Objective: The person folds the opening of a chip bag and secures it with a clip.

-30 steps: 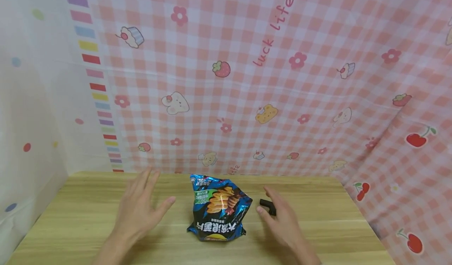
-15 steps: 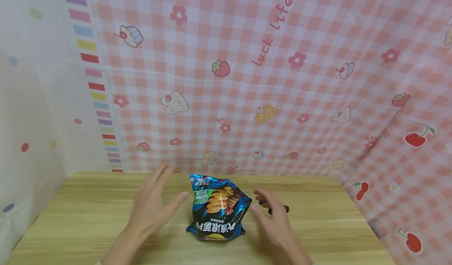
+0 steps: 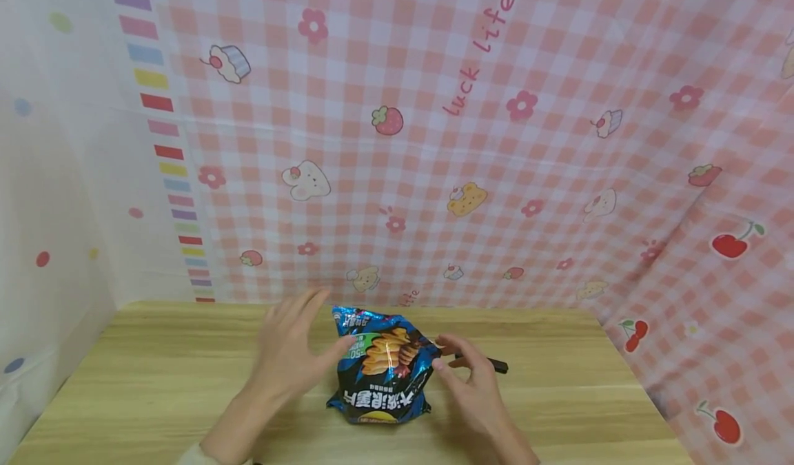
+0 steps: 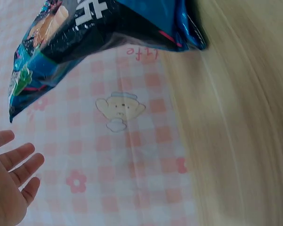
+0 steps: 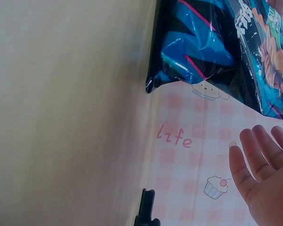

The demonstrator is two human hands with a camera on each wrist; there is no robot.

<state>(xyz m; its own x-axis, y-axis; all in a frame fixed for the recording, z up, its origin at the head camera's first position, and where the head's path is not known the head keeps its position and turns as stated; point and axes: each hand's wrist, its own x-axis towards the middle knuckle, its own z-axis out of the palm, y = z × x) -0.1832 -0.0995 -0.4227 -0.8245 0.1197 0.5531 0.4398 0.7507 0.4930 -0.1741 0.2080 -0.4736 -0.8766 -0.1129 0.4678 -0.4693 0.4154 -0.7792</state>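
The chip bag (image 3: 387,365) runs lengthwise up the head view, print (image 3: 380,401) inverted.

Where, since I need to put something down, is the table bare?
Bare table runs left from the left hand to the left edge, and right from the black object to the right edge. The middle is crowded: the snack bag sits between that hand and the right hand, which partly hides the object.
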